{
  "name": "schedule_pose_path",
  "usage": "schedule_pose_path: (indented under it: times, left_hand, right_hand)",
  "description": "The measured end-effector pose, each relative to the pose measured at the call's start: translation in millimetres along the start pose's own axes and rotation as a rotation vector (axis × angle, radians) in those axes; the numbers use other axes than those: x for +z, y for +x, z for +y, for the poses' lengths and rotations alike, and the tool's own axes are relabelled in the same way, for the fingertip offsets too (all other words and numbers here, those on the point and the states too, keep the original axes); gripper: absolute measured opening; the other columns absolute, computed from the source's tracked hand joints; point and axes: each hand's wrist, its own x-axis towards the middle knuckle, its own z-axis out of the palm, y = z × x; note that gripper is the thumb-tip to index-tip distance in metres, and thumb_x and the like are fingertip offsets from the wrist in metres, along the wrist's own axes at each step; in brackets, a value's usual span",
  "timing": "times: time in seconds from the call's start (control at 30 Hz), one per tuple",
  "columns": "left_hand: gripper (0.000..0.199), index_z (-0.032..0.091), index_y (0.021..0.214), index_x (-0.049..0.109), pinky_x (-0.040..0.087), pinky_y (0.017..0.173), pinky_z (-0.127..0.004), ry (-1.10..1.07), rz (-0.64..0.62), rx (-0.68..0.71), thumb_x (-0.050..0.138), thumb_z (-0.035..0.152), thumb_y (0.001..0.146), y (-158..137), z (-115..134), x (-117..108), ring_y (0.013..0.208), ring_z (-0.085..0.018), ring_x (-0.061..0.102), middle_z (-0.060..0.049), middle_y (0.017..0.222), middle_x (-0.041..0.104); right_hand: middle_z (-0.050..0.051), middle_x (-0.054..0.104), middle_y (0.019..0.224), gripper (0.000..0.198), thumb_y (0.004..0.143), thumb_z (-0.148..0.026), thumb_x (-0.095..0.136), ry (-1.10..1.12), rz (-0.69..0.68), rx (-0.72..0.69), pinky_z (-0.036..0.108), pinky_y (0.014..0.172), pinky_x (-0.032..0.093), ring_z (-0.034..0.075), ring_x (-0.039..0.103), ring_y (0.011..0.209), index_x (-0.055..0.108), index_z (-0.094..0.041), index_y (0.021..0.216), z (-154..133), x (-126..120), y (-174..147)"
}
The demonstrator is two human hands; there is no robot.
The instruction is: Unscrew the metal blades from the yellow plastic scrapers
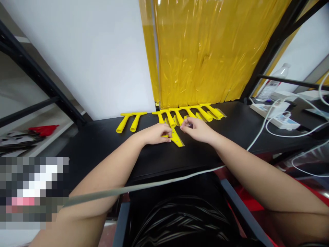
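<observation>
My left hand [161,133] is closed around a yellow scraper [176,138], whose head lies turned toward me just above the black table. Along its edge runs a thin blade strip, with small screw dots on the face. To its right, my right hand [194,129] has thumb and fingers pinched together close to the scraper's head; a small dark thing may sit in them, too small to name. Behind both hands several more yellow scrapers [203,112] with hollow handles lie in a row. Two yellow T-shaped handles [135,121] lie apart on the left.
The black table [159,157] meets a white panel [102,61] and a yellow plastic strip curtain [205,51]. White power strips [275,116] with cables stand at right, near a clear bottle [273,82]. A pale cord [154,184] crosses before the table's front edge.
</observation>
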Motion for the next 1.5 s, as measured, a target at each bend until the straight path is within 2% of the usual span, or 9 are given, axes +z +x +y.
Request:
schedule_pose_path:
  times: [0.07,0.13,0.37,0.53,0.63,0.9,1.07,1.33,1.5]
  left_hand:
    - [0.011,0.017,0.087,0.07,0.044,0.077,-0.029,-0.013,0.009,0.002,0.074,0.028,0.087,-1.1,-1.0,-1.3,0.082,-0.017,0.059,-0.004,0.089,0.063]
    - [0.013,0.017,0.087,0.07,0.044,0.078,-0.03,-0.035,0.013,-0.004,0.074,0.03,0.087,-2.0,-1.3,-2.0,0.083,-0.017,0.06,-0.004,0.09,0.064]
    - [0.02,0.017,0.086,0.068,0.044,0.077,-0.031,-0.072,0.087,0.03,0.073,0.036,0.089,-3.5,-1.2,-4.2,0.081,-0.017,0.059,-0.004,0.094,0.066]
    - [0.019,0.017,0.085,0.068,0.044,0.076,-0.03,-0.062,0.096,0.059,0.073,0.035,0.09,-2.7,-2.8,-3.6,0.08,-0.017,0.059,-0.005,0.093,0.066]
    - [0.018,0.017,0.086,0.068,0.044,0.076,-0.03,-0.059,0.086,0.053,0.073,0.034,0.09,-2.1,-2.5,-2.7,0.08,-0.016,0.059,-0.005,0.093,0.066]
    - [0.019,0.017,0.088,0.068,0.043,0.075,-0.028,-0.071,0.09,0.032,0.071,0.035,0.091,-3.9,-1.8,-7.8,0.08,-0.015,0.058,-0.004,0.094,0.066]
    - [0.021,0.017,0.087,0.066,0.04,0.069,-0.027,-0.082,0.134,-0.016,0.071,0.037,0.09,-9.8,-9.3,-14.9,0.079,-0.015,0.055,-0.003,0.092,0.064]
    - [0.021,0.017,0.087,0.068,0.042,0.07,-0.027,-0.111,0.146,-0.044,0.072,0.037,0.088,-13.2,-10.6,-17.6,0.081,-0.016,0.057,-0.004,0.093,0.065]
    - [0.021,0.017,0.086,0.068,0.043,0.072,-0.027,-0.112,0.141,-0.017,0.072,0.038,0.089,-12.2,-8.2,-17.7,0.082,-0.016,0.058,-0.005,0.095,0.067]
  right_hand:
    - [0.003,0.07,0.081,0.011,0.086,-0.029,0.073,-0.229,-0.03,0.054,0.028,0.07,0.044,0.016,0.062,0.074,0.069,-0.019,0.089,6.8,1.7,1.0]
    - [0.003,0.072,0.079,0.009,0.088,-0.026,0.07,-0.26,-0.089,0.137,0.029,0.071,0.047,0.016,0.066,0.071,0.07,-0.018,0.092,9.6,3.2,1.5]
    - [0.002,0.07,0.079,0.015,0.086,-0.006,0.068,0.091,-0.181,0.313,0.024,0.062,0.053,0.013,0.071,0.059,0.063,-0.016,0.096,-2.7,5.6,-0.5]
    - [0.003,0.07,0.076,0.026,0.08,0.0,0.068,0.262,-0.254,0.394,0.018,0.039,0.036,0.016,0.072,0.058,0.059,-0.016,0.098,-9.8,7.0,-1.2]
    - [0.002,0.068,0.069,0.028,0.077,0.003,0.068,0.276,-0.251,0.408,0.015,0.036,0.028,0.015,0.07,0.054,0.058,-0.016,0.096,-8.4,9.5,-1.0]
    - [-0.002,0.065,0.062,0.032,0.074,0.006,0.065,0.261,-0.181,0.391,0.017,0.042,0.041,0.013,0.066,0.049,0.057,-0.016,0.095,0.1,18.2,1.3]
    - [-0.002,0.067,0.063,0.031,0.072,0.001,0.069,0.118,-0.205,0.321,0.023,0.058,0.052,0.015,0.067,0.054,0.061,-0.016,0.096,9.3,19.3,4.9]
    - [0.004,0.072,0.079,0.01,0.074,-0.017,0.076,-0.414,-0.148,0.057,0.029,0.069,0.046,0.019,0.065,0.074,0.067,-0.019,0.077,-2.8,9.1,0.4]
    - [0.007,0.072,0.079,0.01,0.084,-0.021,0.069,-0.464,-0.119,0.06,0.032,0.069,0.044,0.021,0.064,0.074,0.071,-0.02,0.075,-14.4,-6.0,2.4]
